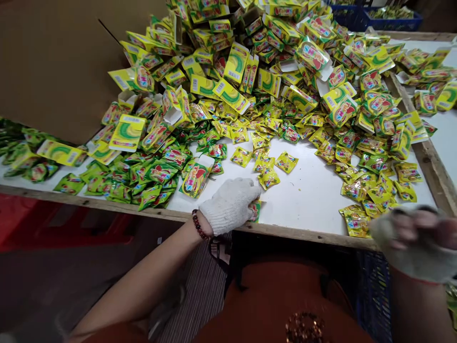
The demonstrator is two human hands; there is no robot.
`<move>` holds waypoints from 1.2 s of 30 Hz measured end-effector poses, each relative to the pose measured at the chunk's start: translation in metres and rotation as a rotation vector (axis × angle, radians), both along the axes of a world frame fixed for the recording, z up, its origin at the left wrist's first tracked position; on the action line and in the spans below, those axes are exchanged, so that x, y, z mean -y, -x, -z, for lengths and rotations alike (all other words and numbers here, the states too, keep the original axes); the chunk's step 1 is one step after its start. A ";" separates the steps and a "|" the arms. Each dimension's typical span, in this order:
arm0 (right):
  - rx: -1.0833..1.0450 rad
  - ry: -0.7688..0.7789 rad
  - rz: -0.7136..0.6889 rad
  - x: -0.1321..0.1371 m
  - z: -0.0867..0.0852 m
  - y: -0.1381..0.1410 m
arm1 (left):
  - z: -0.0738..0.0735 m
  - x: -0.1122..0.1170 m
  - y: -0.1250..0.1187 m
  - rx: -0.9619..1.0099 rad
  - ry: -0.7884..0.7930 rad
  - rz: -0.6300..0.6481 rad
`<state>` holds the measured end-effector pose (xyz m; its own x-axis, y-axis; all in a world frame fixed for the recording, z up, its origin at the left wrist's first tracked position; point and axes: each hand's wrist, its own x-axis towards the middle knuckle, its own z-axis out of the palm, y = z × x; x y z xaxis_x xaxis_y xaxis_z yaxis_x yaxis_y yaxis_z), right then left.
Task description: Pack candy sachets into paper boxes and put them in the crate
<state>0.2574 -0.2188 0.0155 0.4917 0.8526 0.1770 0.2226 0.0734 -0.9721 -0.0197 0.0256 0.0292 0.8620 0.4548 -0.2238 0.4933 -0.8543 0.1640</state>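
My left hand (pixel 231 205), in a white knitted glove, rests at the front edge of the white tabletop (pixel 307 195). Its fingers are closed over a small green and yellow candy pack (pixel 255 211), mostly hidden beneath them; box or sachet, I cannot tell. Just left of it lies a candy box (pixel 196 178). Beyond the fingertips are several loose yellow candy sachets (pixel 268 178). My right hand (pixel 416 240), gloved with bare fingertips, is smeared by motion at the right edge, beside a group of yellow sachets (pixel 357 220). Whether it holds anything does not show.
A high heap of candy boxes (pixel 235 62) covers the back. Green sachets (pixel 157 171) are piled at left, near a large brown cardboard box (pixel 53 66). A wooden strip (pixel 433 166) borders the right side. Blue crates (pixel 392 21) stand behind; a red stool (pixel 71 221) is below left.
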 end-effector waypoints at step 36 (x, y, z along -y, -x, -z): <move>0.213 0.133 -0.141 -0.093 0.021 0.082 | 0.042 0.048 -0.030 1.000 0.876 -0.461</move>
<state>0.1754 -0.1258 -0.0059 0.3300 0.9327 0.1456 0.4196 -0.0067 -0.9077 0.0105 -0.0226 -0.0130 0.6366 0.7705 0.0324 0.0576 -0.0894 0.9943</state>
